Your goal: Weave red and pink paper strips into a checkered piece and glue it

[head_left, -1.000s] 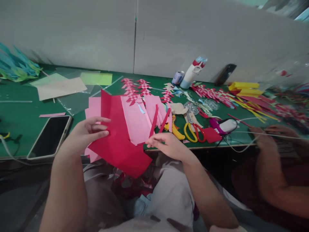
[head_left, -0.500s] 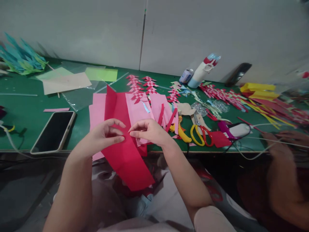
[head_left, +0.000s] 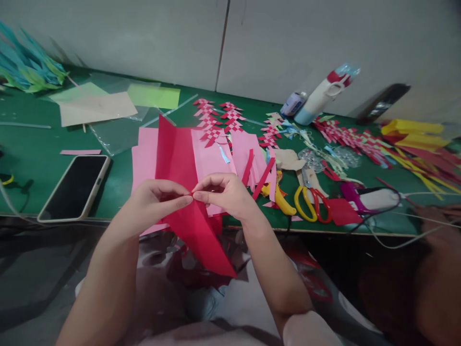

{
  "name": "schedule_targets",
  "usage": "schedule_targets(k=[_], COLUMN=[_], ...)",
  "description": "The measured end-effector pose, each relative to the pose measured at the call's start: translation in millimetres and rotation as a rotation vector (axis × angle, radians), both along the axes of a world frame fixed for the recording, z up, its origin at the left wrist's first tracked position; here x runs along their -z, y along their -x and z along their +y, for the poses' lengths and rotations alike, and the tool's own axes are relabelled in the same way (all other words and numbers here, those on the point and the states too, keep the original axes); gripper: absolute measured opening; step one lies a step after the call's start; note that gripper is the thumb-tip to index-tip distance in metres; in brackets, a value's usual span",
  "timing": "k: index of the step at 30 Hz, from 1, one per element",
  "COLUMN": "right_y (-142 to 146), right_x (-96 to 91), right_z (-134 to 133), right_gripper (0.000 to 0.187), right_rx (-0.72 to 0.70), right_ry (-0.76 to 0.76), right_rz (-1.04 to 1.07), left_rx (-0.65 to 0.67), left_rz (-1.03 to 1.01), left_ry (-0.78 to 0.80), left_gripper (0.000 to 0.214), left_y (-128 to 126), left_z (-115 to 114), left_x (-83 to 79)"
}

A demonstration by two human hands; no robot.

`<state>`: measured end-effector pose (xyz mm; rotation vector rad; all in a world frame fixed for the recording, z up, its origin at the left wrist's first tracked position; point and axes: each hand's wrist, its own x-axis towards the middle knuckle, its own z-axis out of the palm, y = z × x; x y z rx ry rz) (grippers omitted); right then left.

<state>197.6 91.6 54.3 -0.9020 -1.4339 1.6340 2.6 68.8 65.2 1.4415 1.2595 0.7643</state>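
Head view: red paper sheet [head_left: 178, 154], thin, matte, creased lengthwise, held over the near edge of the green surface [head_left: 32, 158]. Left hand [head_left: 158, 202] and right hand [head_left: 223, 194] both pinch its fold, fingertips meeting. Step judged: pressing the crease, which calls for light, even pressure; flat pink sheets [head_left: 144, 158] lie beneath.

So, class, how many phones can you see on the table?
2. A flat phone lies screen-up left of the left hand; a dark phone leans against the wall, far right. Others may be hidden.

Green-topped table [head_left: 43, 158] against a plain grey panelled wall [head_left: 144, 38] with one vertical seam.
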Motion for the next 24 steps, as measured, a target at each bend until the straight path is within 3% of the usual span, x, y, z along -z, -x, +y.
schedule_targets(k=[11,24], right_y=[0.8,-3.7], right_x=[-1.7,3.1], right_z=[-3.6,-3.0], right_gripper=[0.026,0.033], right_rx=[0.02,0.027], right_ry=[0.014,0.085], right_rz=[0.086,0.013], left_rx=[-0.136,-0.071], left_rz=[-0.162,-0.104], left_ry=[0.07,0.069], left_gripper=[0.018,0.024], left_y=[-8.6,-6.2], left_z=[-2.5,0.0], left_x=[1.4,1.6])
